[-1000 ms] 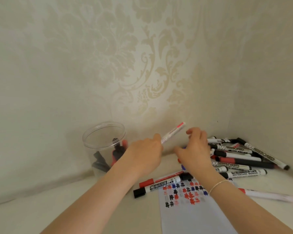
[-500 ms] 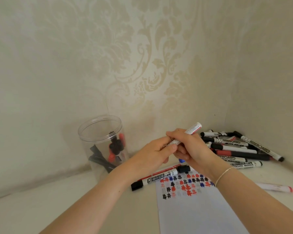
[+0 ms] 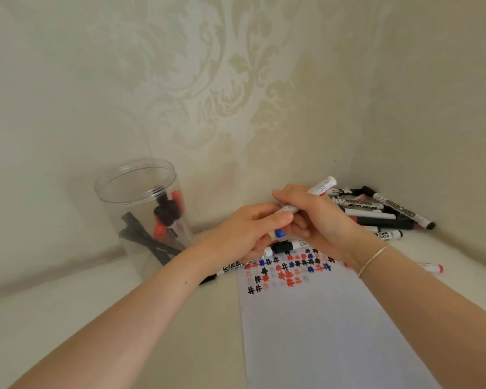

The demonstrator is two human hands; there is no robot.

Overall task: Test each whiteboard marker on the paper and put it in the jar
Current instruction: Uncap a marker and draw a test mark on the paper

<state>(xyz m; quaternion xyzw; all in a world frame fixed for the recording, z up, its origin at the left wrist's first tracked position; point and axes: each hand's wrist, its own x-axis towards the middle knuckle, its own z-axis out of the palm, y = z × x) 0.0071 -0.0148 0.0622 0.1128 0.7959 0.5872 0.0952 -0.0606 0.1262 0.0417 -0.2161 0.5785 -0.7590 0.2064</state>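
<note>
A white whiteboard marker (image 3: 321, 184) with a red end points up and to the right above the paper's far edge. My right hand (image 3: 317, 220) grips its barrel. My left hand (image 3: 244, 234) pinches its lower end, which is hidden by my fingers. A small blue piece (image 3: 279, 233) shows just under my hands; I cannot tell what it belongs to. The clear plastic jar (image 3: 115, 189) stands to the left and holds several black and red markers. The white paper (image 3: 320, 332) carries rows of black, red and blue hash marks.
Several markers lie in a pile (image 3: 382, 213) in the right corner against the wall. A black-capped marker (image 3: 267, 252) lies at the paper's top left edge, and a red-capped one (image 3: 432, 267) lies right of the paper. Walls close in behind and to the right.
My left hand held the marker alone before. My right hand came over from the pile and took hold of its barrel, so both hands now meet on it.
</note>
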